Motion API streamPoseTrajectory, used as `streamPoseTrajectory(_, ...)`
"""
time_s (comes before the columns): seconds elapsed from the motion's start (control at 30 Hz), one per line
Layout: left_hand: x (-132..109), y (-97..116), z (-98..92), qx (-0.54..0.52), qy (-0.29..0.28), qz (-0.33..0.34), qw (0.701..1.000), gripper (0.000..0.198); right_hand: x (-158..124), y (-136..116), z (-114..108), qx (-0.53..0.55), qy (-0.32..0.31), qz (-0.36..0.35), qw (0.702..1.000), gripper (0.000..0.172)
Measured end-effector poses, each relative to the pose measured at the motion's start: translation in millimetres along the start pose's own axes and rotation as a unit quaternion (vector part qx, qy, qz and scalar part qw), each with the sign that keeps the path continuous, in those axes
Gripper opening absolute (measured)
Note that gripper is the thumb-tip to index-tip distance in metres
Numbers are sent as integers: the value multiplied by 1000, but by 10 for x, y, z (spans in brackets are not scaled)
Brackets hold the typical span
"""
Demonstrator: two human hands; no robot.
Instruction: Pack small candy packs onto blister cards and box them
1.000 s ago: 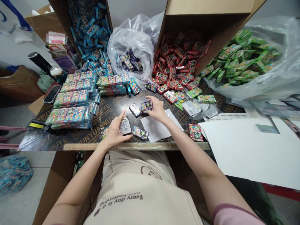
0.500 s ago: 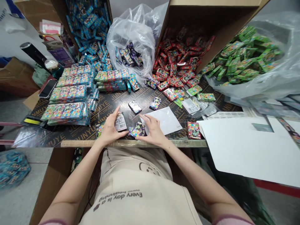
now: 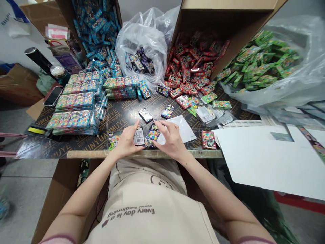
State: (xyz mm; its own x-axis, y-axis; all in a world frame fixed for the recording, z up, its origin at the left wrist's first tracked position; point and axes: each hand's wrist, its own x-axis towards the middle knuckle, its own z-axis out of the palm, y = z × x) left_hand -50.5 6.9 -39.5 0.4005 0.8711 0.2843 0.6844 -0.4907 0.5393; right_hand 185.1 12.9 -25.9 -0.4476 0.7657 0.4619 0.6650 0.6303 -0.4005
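Note:
My left hand [image 3: 127, 139] is curved over a small flat box with a white barcode label [image 3: 139, 136], thumb and forefinger at its edges. A green-and-black box [image 3: 114, 139] sticks out on the wrist side of that hand. My right hand [image 3: 170, 138] has thumb and forefinger around a purple printed box [image 3: 153, 131]. Beneath it, part of another colourful box [image 3: 149, 143] shows between the hands. A dark box with a white face [image 3: 145, 115] and another purple box [image 3: 168, 111] lie just beyond. A white sheet [image 3: 186, 128] is partly under my right hand.
Stacks of wrapped box rows [image 3: 71, 118] stand at left, near a phone [image 3: 52, 96]. Behind are loose blue boxes [image 3: 99, 34], purple ones in a clear bag [image 3: 142, 28], red boxes [image 3: 188, 73] and green boxes [image 3: 264, 64]. White boards [image 3: 269, 162] overhang the right edge.
My left hand has slid right with the barcode box and the green-and-black box. My right hand has shifted slightly right, and the purple box now sits higher and turned between its fingers.

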Motion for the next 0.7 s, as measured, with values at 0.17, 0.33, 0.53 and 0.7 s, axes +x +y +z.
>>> streamPoseTrajectory(0.17,11,79,22,-1,-31,32,999,123,56,-99,-41,5,-148,-43,988,73)
streamPoseTrajectory(0.33,-9,100,17,-14,-59,52,997,121,64,24,-6,131,-191,-78,970,79)
streamPoseTrajectory(0.53,30,50,-2,-55,7,8,998,123,2,-90,110,133,-80,4,988,72)
streamPoseTrajectory(0.7,73,20,-53,-62,31,-3,998,123,-1,-135,173,219,-92,20,971,60)
